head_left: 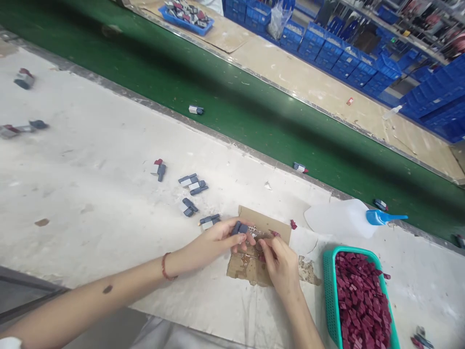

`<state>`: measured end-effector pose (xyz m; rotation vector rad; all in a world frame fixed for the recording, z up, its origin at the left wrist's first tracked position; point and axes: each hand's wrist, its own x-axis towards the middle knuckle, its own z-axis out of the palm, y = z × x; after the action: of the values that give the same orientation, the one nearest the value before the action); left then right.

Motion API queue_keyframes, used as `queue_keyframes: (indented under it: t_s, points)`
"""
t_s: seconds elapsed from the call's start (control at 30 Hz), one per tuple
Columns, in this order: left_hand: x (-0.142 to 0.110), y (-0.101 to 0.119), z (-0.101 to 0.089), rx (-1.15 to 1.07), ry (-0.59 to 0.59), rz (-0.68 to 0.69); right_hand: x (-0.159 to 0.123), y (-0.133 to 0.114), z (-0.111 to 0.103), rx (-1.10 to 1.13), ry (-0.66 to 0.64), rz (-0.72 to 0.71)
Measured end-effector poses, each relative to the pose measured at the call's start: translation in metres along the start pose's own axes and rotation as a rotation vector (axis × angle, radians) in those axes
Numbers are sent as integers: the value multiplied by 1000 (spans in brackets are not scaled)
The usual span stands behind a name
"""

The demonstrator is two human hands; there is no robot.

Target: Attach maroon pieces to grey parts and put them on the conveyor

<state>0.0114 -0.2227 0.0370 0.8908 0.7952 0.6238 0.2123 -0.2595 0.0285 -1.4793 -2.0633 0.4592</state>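
My left hand [227, 235] is closed around a dark blue-grey plastic part [240, 228], held above a piece of brown cardboard [267, 218]. Just right of it, my right hand [279, 259] is pinched over the cardboard; whatever is between its fingertips is too small or hidden to name. Clear wet-looking glue [253, 232] lies on the cardboard under the hands. A maroon piece [274, 233] shows beside my right fingers. Left of my left hand, several grey-and-white plastic parts [197, 185] rest on the white table.
A green basket [329, 291] of maroon pieces [359, 300] stands at the right. Behind it lies a white squeeze bottle [337, 218] with a blue nozzle. Beyond the table edge runs a green conveyor belt [240, 116] carrying assembled parts. Blue bins [327, 51] line the far side.
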Motion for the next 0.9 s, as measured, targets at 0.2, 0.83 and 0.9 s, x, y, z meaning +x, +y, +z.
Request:
queue_keyframes:
  t_s: [0.2, 0.83, 0.9]
  points:
    - [-2, -6, 10, -69, 125, 77, -1, -2, 1, 155, 38, 82]
    - [0, -11, 2, -411, -33, -132, 0, -9, -4, 882, 300, 495]
    - [0, -12, 3, -376, -26, -123, -1, -13, -4, 866, 286, 464]
